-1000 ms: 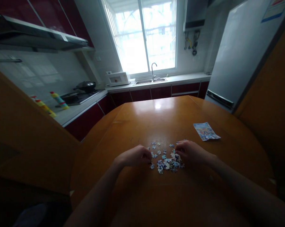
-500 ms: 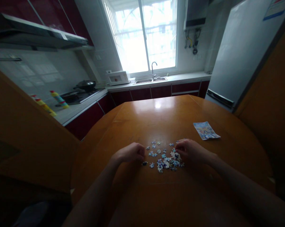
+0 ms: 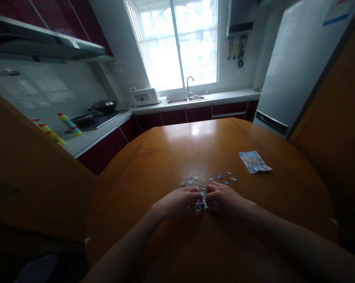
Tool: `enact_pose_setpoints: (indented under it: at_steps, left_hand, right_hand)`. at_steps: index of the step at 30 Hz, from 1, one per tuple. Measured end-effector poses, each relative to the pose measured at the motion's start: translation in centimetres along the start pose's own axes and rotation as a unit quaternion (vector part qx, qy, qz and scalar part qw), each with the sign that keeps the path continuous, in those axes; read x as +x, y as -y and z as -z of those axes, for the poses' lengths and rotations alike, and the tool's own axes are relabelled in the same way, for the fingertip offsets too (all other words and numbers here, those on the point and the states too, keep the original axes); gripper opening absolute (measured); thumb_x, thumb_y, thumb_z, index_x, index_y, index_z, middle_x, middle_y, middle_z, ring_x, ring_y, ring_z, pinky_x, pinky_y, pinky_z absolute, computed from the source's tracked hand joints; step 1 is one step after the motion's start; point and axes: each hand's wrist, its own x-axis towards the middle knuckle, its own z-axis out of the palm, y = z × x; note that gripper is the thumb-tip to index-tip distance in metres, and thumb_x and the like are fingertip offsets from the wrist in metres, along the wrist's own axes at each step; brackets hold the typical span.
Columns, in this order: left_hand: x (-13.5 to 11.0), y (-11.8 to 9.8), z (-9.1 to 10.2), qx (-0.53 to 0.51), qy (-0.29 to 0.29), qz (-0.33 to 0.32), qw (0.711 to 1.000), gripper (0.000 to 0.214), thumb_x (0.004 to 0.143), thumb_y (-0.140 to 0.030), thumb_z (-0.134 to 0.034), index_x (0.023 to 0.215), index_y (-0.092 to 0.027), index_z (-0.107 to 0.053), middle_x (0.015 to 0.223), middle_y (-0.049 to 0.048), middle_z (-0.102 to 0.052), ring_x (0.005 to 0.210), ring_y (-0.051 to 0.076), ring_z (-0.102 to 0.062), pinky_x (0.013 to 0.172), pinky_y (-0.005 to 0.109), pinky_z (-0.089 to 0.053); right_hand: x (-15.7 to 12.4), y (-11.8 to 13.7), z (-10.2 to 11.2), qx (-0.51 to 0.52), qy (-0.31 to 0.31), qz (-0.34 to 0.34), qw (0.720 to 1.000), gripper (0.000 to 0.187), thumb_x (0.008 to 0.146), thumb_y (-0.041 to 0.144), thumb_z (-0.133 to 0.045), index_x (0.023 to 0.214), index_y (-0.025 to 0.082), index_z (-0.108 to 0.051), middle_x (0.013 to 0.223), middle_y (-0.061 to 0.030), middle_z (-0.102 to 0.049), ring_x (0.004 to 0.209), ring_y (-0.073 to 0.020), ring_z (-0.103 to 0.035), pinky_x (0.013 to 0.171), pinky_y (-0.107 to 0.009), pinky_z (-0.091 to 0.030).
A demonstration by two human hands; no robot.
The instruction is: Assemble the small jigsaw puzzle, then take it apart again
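Observation:
Small blue and white jigsaw pieces (image 3: 208,181) lie scattered on a round wooden table (image 3: 212,145). My left hand (image 3: 180,202) and my right hand (image 3: 223,198) have come together over the middle of the pile, fingers curled down onto the pieces, almost touching each other. Most of the pile is hidden under them; a few pieces show between the fingertips at the pile's centre (image 3: 200,204). Whether either hand actually grips a piece is hidden. A loose row of pieces stays just beyond the hands.
A printed picture card (image 3: 254,162) lies on the table to the right. A wooden chair back (image 3: 32,169) stands at my left. Behind the table are a counter with sink (image 3: 184,100), a stove with pan (image 3: 102,106) and a fridge (image 3: 295,67).
Both hands slid inward from the sides of the pile and now meet over it, gathering the pieces together. Some pieces at the far right are uncovered.

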Motion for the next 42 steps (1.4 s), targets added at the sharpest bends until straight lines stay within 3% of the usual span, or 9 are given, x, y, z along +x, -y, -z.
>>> enact_pose_setpoints:
  at_steps: [5,10,14,18,22,26,30,36,42]
  left_hand:
    - [0.2,0.5,-0.5,0.014,0.017,-0.032,0.999,0.018,0.088,-0.024,-0.07,0.106,-0.026,-0.075,0.11,0.0048,-0.07,0.097,0.019,-0.065,0.088,0.026,-0.047]
    - [-0.4,0.6,0.9,0.004,0.009,-0.045,0.999,0.012,0.09,-0.021,-0.066,0.095,-0.022,-0.077,0.1,0.0049,-0.072,0.089,0.016,-0.066,0.085,0.024,-0.047]
    - [-1.0,0.4,1.9,-0.025,0.058,0.014,0.998,0.013,0.085,-0.015,-0.067,0.09,-0.019,-0.078,0.081,0.0018,-0.072,0.071,0.012,-0.063,0.068,0.019,-0.044]
    - [-0.9,1.2,1.6,-0.079,0.119,0.093,0.985,0.016,0.077,-0.009,-0.069,0.088,-0.017,-0.078,0.078,-0.0001,-0.074,0.068,0.012,-0.064,0.06,0.017,-0.042]
    - [-0.8,1.8,1.4,-0.032,0.092,0.09,0.991,0.014,0.076,-0.012,-0.073,0.083,-0.021,-0.08,0.075,-0.0009,-0.074,0.067,0.012,-0.063,0.062,0.019,-0.042]
    - [-1.5,1.2,2.8,0.048,0.052,0.064,0.995,0.014,0.083,-0.016,-0.07,0.085,-0.023,-0.081,0.08,0.0009,-0.073,0.071,0.013,-0.062,0.068,0.02,-0.042]
    - [-2.4,0.1,3.8,0.112,0.042,0.105,0.987,0.013,0.08,-0.015,-0.071,0.082,-0.024,-0.08,0.085,0.0012,-0.074,0.076,0.014,-0.065,0.07,0.021,-0.042]
    - [-3.0,-1.5,3.0,0.174,0.118,0.244,0.947,0.013,0.067,-0.014,-0.074,0.075,-0.024,-0.079,0.077,0.0006,-0.075,0.07,0.017,-0.066,0.056,0.022,-0.035]
    - [-3.4,-1.9,2.8,0.133,0.135,0.243,0.951,0.01,0.072,-0.016,-0.068,0.073,-0.022,-0.077,0.071,0.0003,-0.072,0.064,0.014,-0.063,0.055,0.02,-0.037]
  right_hand:
    - [-0.1,-0.3,0.1,0.002,-0.023,0.029,0.999,0.011,0.09,0.021,-0.066,0.089,0.024,-0.076,0.099,-0.0052,-0.068,0.094,-0.0201,-0.057,0.086,-0.031,-0.045]
    - [-0.7,0.3,1.2,0.057,-0.016,0.049,0.997,0.014,0.092,0.018,-0.061,0.093,0.023,-0.075,0.1,-0.0049,-0.068,0.093,-0.0185,-0.058,0.084,-0.029,-0.045]
    - [-1.1,1.1,1.3,0.061,0.062,0.057,0.995,0.014,0.089,0.015,-0.06,0.081,0.019,-0.071,0.09,-0.0048,-0.066,0.085,-0.0172,-0.059,0.078,-0.027,-0.045]
    - [-1.1,1.6,0.4,0.06,0.097,0.062,0.992,0.011,0.086,0.017,-0.063,0.077,0.02,-0.069,0.088,-0.0035,-0.065,0.085,-0.0172,-0.059,0.08,-0.027,-0.045]
    - [-0.7,1.8,0.0,0.044,0.078,0.035,0.995,0.011,0.083,0.013,-0.063,0.077,0.019,-0.067,0.091,-0.0042,-0.066,0.088,-0.0178,-0.059,0.078,-0.027,-0.044]
    - [-0.5,1.4,-0.1,0.047,0.044,0.041,0.997,0.01,0.086,0.016,-0.063,0.078,0.019,-0.068,0.092,-0.0051,-0.067,0.088,-0.018,-0.059,0.078,-0.027,-0.044]
    - [-0.4,0.8,-0.5,0.063,0.016,0.049,0.997,0.013,0.092,0.019,-0.059,0.085,0.019,-0.071,0.093,-0.0062,-0.068,0.088,-0.0177,-0.059,0.078,-0.028,-0.043]
    - [-0.4,0.5,-1.1,0.062,0.003,0.054,0.997,0.014,0.092,0.018,-0.059,0.086,0.019,-0.071,0.09,-0.0055,-0.068,0.086,-0.017,-0.058,0.076,-0.027,-0.043]
    - [-0.3,0.5,-1.4,0.05,0.003,0.061,0.997,0.015,0.093,0.018,-0.058,0.083,0.019,-0.069,0.089,-0.0048,-0.066,0.084,-0.0163,-0.058,0.075,-0.026,-0.041]
